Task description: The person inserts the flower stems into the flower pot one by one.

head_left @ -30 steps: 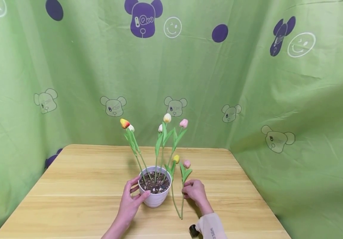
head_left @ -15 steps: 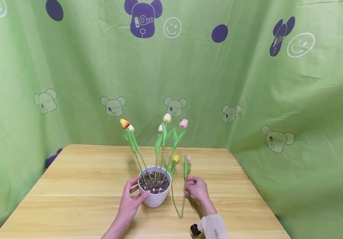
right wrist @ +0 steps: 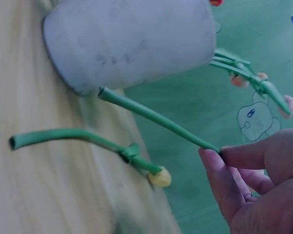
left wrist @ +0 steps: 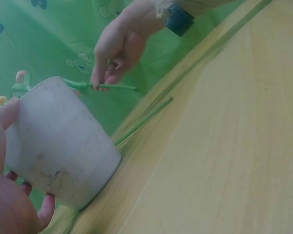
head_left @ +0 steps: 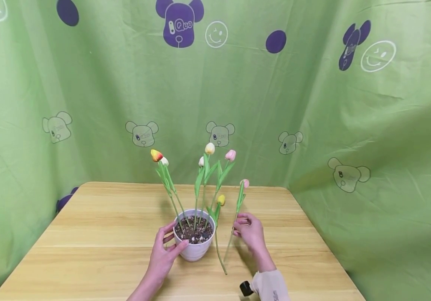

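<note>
A white flower pot [head_left: 194, 253] full of dark soil stands on the table, with several artificial tulips upright in it. My left hand [head_left: 163, 256] holds the pot from its left side, thumb at the near rim and fingers along the wall. To the right of the pot, my right hand [head_left: 251, 235] pinches the stem of a pink tulip [head_left: 240, 200] between thumb and fingertips. The right wrist view shows that stem's cut end [right wrist: 107, 95] raised off the table. Between pot and right hand lies a yellow tulip [head_left: 221, 200], its stem pointing toward me.
The wooden table [head_left: 99, 234] reaches back to a green patterned curtain [head_left: 253, 104], which also hangs at both sides. An orange-red tulip [head_left: 157, 155] and a pink tulip [head_left: 230, 155] rise from the pot. A black wrist camera [head_left: 245, 288] sits at my right sleeve.
My right hand has lifted the pink tulip off the table, and its bloom has moved up and to the right. The left hand and pot have stayed still.
</note>
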A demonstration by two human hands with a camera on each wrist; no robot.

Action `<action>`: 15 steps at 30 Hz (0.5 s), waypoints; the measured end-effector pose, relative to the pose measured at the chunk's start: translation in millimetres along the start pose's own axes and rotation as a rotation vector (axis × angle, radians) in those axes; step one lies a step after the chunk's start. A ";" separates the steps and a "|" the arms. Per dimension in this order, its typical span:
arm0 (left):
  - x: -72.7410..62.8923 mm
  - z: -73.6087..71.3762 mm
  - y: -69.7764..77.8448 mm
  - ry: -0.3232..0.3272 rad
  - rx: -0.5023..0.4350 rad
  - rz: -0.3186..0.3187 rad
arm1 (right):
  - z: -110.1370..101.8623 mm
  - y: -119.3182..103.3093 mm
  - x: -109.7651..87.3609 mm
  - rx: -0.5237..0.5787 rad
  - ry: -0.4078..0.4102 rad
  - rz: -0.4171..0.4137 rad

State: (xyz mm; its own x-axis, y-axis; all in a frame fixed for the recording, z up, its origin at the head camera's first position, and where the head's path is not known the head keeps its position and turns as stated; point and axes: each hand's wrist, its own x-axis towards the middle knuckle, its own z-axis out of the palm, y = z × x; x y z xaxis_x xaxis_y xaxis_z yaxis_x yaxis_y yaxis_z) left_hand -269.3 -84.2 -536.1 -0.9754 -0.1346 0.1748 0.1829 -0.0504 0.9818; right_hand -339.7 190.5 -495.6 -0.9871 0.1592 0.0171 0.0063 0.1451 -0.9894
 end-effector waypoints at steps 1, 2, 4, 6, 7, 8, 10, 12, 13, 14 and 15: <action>0.0 -0.1 0.0 0.000 -0.001 -0.001 | -0.2 -2.9 -1.0 0.012 -0.001 -0.005; -0.1 0.1 0.1 0.000 -0.001 0.000 | -0.4 -5.8 -1.9 0.025 0.001 -0.009; -0.3 0.4 0.4 -0.002 0.000 0.004 | -0.6 -11.6 -3.9 0.048 0.004 -0.018; -0.3 0.5 0.7 -0.003 0.000 0.006 | -0.5 -16.5 -5.3 0.064 0.007 -0.032; -0.3 0.4 0.7 -0.004 0.000 0.006 | -0.5 -19.0 -6.3 0.071 0.009 -0.041; -0.3 0.3 0.7 -0.004 -0.001 0.006 | -0.4 -21.2 -6.8 0.080 0.013 -0.050; -0.3 0.1 0.7 -0.004 -0.003 0.005 | -0.3 -25.8 -8.4 0.101 0.019 -0.069; -0.2 0.0 0.4 -0.002 -0.005 0.003 | -0.2 -30.2 -9.8 0.125 0.025 -0.083; -0.3 0.2 0.4 -0.003 -0.005 0.004 | -0.2 -32.5 -10.8 0.136 0.028 -0.090; -0.5 0.3 0.6 -0.003 -0.005 0.003 | -0.2 -34.6 -11.5 0.148 0.032 -0.098; -0.5 0.4 0.5 -0.002 -0.004 0.003 | -0.1 -36.8 -12.3 0.160 0.035 -0.104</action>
State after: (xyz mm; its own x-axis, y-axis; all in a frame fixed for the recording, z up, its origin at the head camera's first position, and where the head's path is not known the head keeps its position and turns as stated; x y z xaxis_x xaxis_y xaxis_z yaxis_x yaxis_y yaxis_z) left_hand -268.8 -83.8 -535.6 -0.9751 -0.1323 0.1778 0.1863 -0.0542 0.9810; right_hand -327.7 183.3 -459.4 -0.9750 0.1853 0.1228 -0.1239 0.0061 -0.9923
